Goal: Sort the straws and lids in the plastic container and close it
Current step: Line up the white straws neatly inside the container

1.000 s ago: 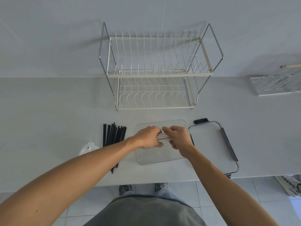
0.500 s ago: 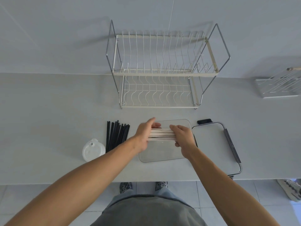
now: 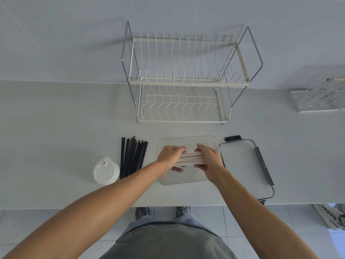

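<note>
A clear plastic container (image 3: 186, 140) lies open on the counter in front of me. Over it I hold a bundle of white straws (image 3: 191, 157) sideways, my left hand (image 3: 170, 156) gripping its left end and my right hand (image 3: 209, 157) gripping its right end. Several black straws (image 3: 132, 156) lie in a bunch to the left of the container. A stack of white cup lids (image 3: 106, 171) sits further left. The container's lid (image 3: 242, 169), white with dark clasps, lies flat to the right.
A two-tier wire dish rack (image 3: 183, 77) stands at the back against the wall. Another wire rack (image 3: 321, 98) sits at the far right. The counter's front edge (image 3: 93, 207) runs just below the container.
Both hands have kept hold of the white straw bundle and lowered it a little over the container. The camera view has shifted slightly.
</note>
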